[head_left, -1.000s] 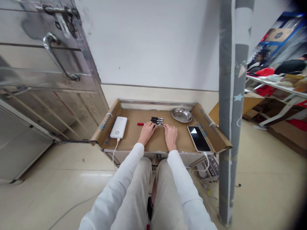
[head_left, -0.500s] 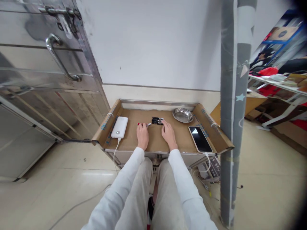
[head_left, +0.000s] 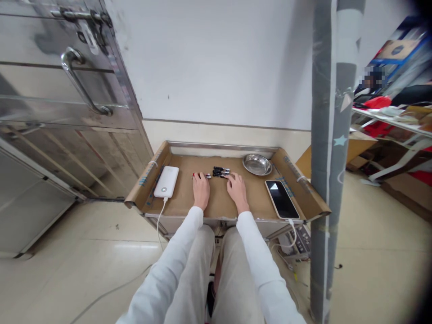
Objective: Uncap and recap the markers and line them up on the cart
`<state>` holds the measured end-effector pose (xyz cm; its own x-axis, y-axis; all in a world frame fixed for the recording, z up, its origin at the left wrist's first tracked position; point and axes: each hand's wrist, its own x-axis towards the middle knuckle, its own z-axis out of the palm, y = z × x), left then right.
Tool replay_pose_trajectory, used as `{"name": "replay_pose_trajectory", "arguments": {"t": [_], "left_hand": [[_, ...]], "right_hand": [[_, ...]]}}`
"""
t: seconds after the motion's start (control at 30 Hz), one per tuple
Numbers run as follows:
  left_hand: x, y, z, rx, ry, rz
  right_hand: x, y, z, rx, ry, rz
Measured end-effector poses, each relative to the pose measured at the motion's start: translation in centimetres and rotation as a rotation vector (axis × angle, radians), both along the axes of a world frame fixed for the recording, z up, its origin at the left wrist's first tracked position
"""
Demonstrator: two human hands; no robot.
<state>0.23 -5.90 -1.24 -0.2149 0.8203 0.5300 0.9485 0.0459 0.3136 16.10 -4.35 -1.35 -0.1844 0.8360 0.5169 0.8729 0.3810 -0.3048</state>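
On the brown cardboard-covered table top (head_left: 219, 202), my left hand (head_left: 201, 191) has its fingers bent over a red marker (head_left: 207, 176). The marker lies level, partly hidden under those fingers. Just right of it, several black markers (head_left: 221, 171) lie side by side in a small stack of rows. My right hand (head_left: 237, 192) rests palm down, fingers apart, its fingertips at the right end of the nearest black marker. Nothing shows inside that hand.
A white power bank (head_left: 166, 182) with a cable lies at the left. At the right are a shiny metal bowl (head_left: 257, 164) and a phone (head_left: 282, 199) on a cable. Raised cardboard sides flank the table. A grey wrapped pipe (head_left: 326, 180) stands beside it.
The red marker has turned from slanted to level beneath my left hand. My right hand's fingers have drawn slightly nearer and left along the black markers. The view has shifted a little.
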Motion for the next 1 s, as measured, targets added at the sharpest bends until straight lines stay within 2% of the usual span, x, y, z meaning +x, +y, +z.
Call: {"name": "replay_pose_trajectory", "arguments": {"t": [0.1, 0.27, 0.43, 0.67, 0.83, 1.0], "left_hand": [[0.0, 0.5, 0.2, 0.009, -0.012, -0.035], [0.0, 1.0, 0.4, -0.069, -0.040, -0.052], [0.0, 1.1, 0.4, -0.025, -0.027, -0.066], [0.9, 1.7, 0.0, -0.062, 0.072, -0.416], [1.1, 2.1, -0.1, -0.047, 0.038, -0.433], [1.0, 2.2, 0.0, -0.079, -0.027, -0.515]], "right_hand": [[0.0, 0.0, 0.0, 0.008, -0.005, -0.004], [0.0, 0.2, 0.2, 0.001, 0.009, -0.013], [0.0, 0.3, 0.1, 0.001, 0.007, -0.043], [0.0, 0.4, -0.1, -0.002, -0.052, -0.097], [-0.1, 0.4, -0.2, -0.014, -0.057, -0.093], [0.0, 0.4, -0.1, -0.034, -0.067, -0.074]]}}
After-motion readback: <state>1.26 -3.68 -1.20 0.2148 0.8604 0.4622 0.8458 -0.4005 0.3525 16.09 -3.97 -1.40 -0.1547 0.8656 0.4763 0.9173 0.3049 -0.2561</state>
